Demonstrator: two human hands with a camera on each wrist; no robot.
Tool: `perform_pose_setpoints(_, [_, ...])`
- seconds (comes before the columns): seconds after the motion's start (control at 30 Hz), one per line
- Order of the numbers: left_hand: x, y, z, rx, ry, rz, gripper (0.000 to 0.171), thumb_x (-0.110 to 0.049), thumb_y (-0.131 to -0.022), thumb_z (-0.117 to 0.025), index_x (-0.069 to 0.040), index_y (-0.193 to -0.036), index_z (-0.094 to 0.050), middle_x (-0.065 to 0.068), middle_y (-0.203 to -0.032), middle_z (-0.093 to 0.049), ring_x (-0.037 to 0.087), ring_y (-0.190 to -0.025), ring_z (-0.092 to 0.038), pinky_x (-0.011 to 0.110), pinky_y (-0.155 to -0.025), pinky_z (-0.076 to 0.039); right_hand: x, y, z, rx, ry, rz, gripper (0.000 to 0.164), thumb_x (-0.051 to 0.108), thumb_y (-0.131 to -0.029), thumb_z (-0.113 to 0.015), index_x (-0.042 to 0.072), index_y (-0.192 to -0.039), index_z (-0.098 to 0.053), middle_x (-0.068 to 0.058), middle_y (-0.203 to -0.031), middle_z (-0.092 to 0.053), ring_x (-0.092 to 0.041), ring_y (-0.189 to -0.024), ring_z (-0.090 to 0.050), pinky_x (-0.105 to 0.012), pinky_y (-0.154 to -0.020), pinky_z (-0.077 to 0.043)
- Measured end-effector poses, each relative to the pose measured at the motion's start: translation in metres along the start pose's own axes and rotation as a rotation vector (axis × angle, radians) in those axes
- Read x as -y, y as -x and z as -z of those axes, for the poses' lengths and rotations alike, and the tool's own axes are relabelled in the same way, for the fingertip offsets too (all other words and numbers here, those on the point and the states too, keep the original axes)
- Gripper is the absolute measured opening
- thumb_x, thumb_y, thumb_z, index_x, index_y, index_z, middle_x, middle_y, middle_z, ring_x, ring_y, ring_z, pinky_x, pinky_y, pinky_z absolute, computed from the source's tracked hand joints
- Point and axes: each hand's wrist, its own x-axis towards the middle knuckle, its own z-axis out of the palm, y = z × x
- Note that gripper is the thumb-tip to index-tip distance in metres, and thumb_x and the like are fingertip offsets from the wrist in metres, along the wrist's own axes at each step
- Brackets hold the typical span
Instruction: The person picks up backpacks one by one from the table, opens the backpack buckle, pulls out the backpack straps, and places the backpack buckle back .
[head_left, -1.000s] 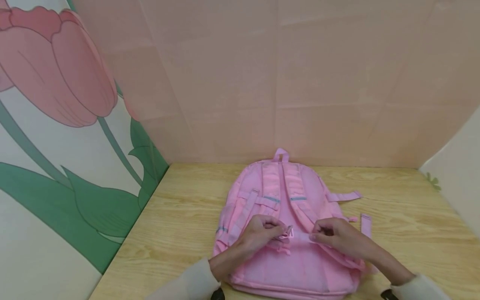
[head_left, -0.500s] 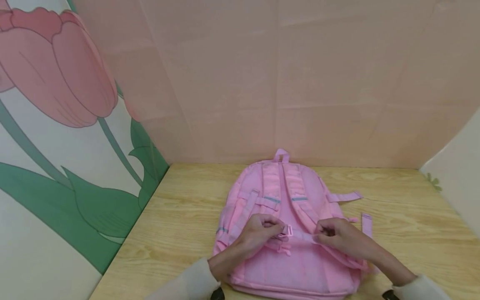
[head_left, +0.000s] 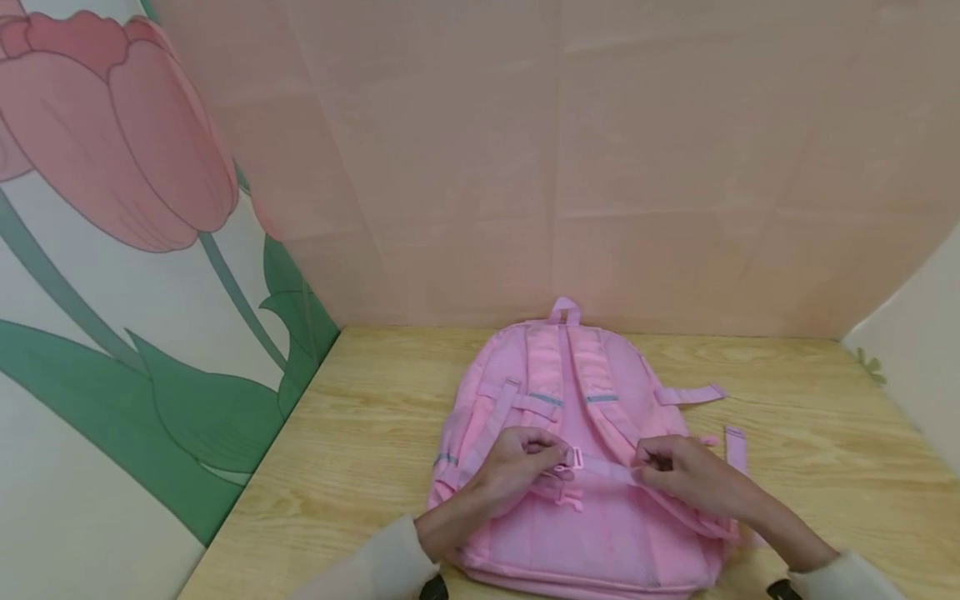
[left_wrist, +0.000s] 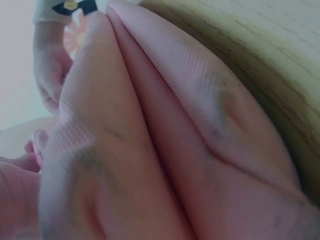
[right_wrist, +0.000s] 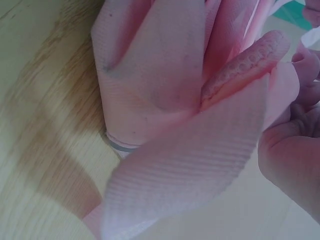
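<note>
A pink backpack (head_left: 585, 546) lies on the table with its shoulder straps facing up. Over its lower middle, my left hand (head_left: 517, 460) pinches a small pink plastic buckle (head_left: 577, 457) between thumb and fingers. From the buckle a pale pink strap (head_left: 609, 469) runs to my right hand (head_left: 688, 473), which pinches it. A pronged pink clip (head_left: 572, 499) hangs just below the left fingertips. In the left wrist view the bag's side (left_wrist: 110, 130) hides most of both hands. The right hand (right_wrist: 295, 155) shows at the edge of the right wrist view, beside a padded strap (right_wrist: 190, 155).
Wood-grain table (head_left: 360, 433) surrounds the bag. Two loose straps stick out on the bag's right, an upper strap (head_left: 692, 394) and a lower strap (head_left: 736, 450). A plain backdrop (head_left: 555, 167) stands behind, and a tulip-painted wall (head_left: 172, 333) borders the left.
My right hand has drifted slightly right, and a longer stretch of strap shows between the hands. The buckle has turned in my left fingers, which stay nearly in place.
</note>
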Motion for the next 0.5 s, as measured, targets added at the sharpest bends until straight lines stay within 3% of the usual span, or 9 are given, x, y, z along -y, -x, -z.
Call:
perform_pose_setpoints(0.23, [-0.0013,0.0015,0.0006,0.019,0.028,0.007,0.016,-0.006,-0.085,-0.061,0.006,-0.096,-0.061,0.018,-0.081,-0.066,0.021,-0.068,-0.066,0.046,-0.067,-0.053,-0.0021,0.0004,0.0005,-0.006,0.025,-0.019,0.018,0.017,-0.088,-0.061,0.020,-0.072,-0.052,0.013,-0.059,-0.042,0.003,-0.051,-0.036,-0.017,-0.038,-0.032])
perform_pose_setpoints(0.5, [-0.0039,0.0029,0.0040,0.134,0.073,0.041,0.024,-0.011,-0.087,-0.060,0.004,-0.106,-0.061,0.020,-0.088,-0.065,0.024,-0.075,-0.065,0.050,-0.074,-0.050,-0.0023,0.0014,0.0026,0.010,-0.001,-0.064,0.017,0.019,-0.088,-0.060,0.018,-0.073,-0.053,0.010,-0.058,-0.043,0.002,-0.050,-0.035,-0.017,-0.037,-0.032])
